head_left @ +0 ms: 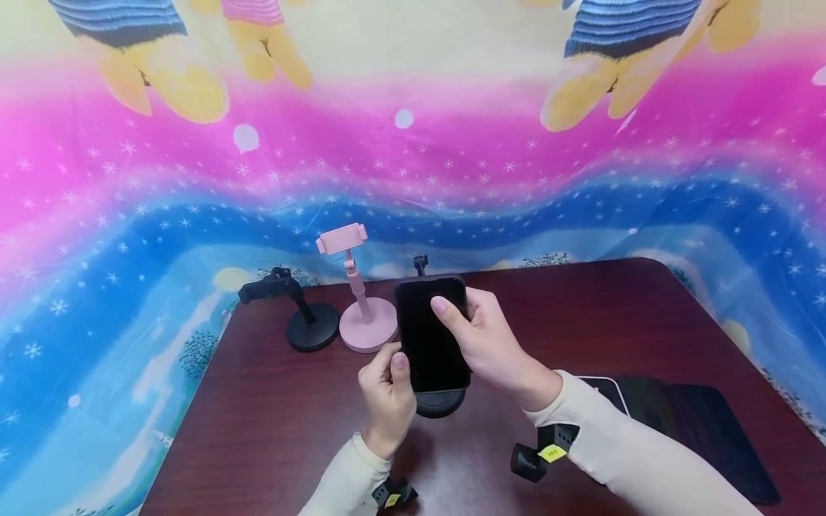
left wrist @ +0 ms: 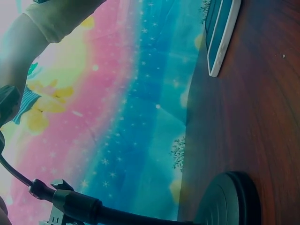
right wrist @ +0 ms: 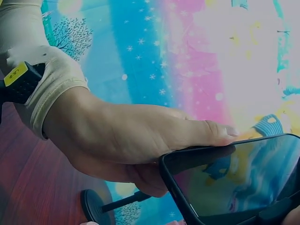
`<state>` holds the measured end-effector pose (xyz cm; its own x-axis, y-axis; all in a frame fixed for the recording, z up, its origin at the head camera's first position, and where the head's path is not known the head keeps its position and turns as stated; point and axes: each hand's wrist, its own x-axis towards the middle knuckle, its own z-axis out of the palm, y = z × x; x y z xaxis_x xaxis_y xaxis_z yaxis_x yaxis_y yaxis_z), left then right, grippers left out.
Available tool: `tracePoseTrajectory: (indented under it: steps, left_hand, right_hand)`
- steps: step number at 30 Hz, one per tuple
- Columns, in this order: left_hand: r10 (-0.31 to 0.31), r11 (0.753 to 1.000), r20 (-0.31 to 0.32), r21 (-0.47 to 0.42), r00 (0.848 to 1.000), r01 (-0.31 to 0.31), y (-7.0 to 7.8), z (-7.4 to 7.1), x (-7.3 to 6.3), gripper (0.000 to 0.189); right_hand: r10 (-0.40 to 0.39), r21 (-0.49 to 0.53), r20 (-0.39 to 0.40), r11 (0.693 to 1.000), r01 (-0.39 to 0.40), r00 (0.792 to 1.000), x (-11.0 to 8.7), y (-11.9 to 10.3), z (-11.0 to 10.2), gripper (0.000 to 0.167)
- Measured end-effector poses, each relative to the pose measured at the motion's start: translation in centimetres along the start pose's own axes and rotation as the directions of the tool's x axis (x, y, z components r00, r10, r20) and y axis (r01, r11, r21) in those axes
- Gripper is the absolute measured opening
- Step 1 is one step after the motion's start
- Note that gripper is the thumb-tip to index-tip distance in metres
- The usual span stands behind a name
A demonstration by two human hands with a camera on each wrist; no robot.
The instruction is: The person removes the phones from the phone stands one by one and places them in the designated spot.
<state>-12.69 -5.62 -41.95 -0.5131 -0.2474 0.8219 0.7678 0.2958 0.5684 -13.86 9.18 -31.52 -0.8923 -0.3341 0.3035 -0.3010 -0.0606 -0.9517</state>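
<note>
A black smartphone (head_left: 429, 337), its dark screen facing me, is held upright between both hands over a black round-based stand (head_left: 440, 403). My right hand (head_left: 493, 340) grips the phone's right side, thumb laid over the screen and fingers behind. On the lower left edge, my left hand (head_left: 387, 394) pinches the phone, thumb in front and fingers curled. The right wrist view shows the right hand (right wrist: 126, 136) along the edge of the phone (right wrist: 225, 183), whose glass reflects the backdrop. In the left wrist view, the stand's pole (left wrist: 117, 214) runs to its round base (left wrist: 222, 201).
Left of the phone stand a pink phone stand (head_left: 368, 322) and a black stand (head_left: 312, 326) with a tilted holder. Flat dark tablet-like items (head_left: 697, 423), one white-edged, lie beside the right forearm. A patterned cloth (head_left: 400, 165) hangs behind the brown table (head_left: 258, 423).
</note>
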Motion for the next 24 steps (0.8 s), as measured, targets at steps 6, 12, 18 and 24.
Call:
tracePoseTrajectory:
  steps: [6,12,18,24]
  left_hand:
    - [0.015,1.0,-0.025,0.015,1.0,-0.015,-0.07,0.16,-0.02,0.046]
    - [0.006,1.0,0.006,0.001,1.0,-0.006,-0.06,0.07,-0.03,0.043]
    - [0.001,1.0,0.014,0.001,1.0,-0.001,-0.09,-0.08,0.0,0.043]
    - [0.002,1.0,0.026,-0.001,1.0,-0.002,-0.19,-0.14,0.02,0.042]
  right_hand:
    - [0.003,-0.01,-0.017,1.0,-0.003,1.0,0.22,-0.08,0.0,0.032]
    - [-0.007,-0.015,-0.034,1.0,0.006,0.999,0.33,-0.31,-0.06,0.031]
    - [-0.018,-0.035,-0.04,0.999,0.016,0.999,0.53,-0.47,0.03,0.031]
    - [-0.022,-0.057,-0.046,0.998,0.02,0.999,0.75,-0.62,0.07,0.03]
